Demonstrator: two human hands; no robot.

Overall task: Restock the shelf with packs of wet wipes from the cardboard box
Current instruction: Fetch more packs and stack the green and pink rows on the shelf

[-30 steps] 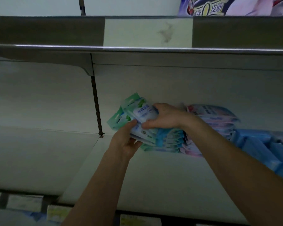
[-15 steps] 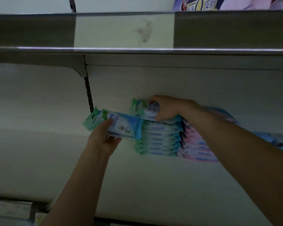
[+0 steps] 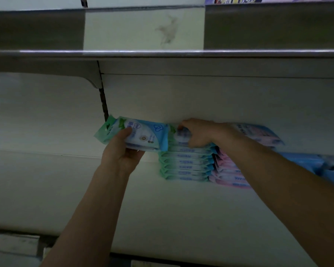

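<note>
The left hand [image 3: 123,151] is just left of the green stack [image 3: 185,162], its fingers curled round a pack [image 3: 141,135] level with the stack's top. The right hand [image 3: 197,133] sits on the stack, fingers bent over the top pack [image 3: 181,134]. The stack stands on the shelf [image 3: 181,218], touching the pink stack [image 3: 229,170] on its right. It is tall and soft, so a hard push could tip it.

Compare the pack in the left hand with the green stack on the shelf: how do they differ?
The single pack is held off the shelf by the left hand; the green stack lies on it, gripped on top by the right hand. The single pack shows its printed face; the green stack shows only edges. Both share green-and-blue wrapping.
</note>
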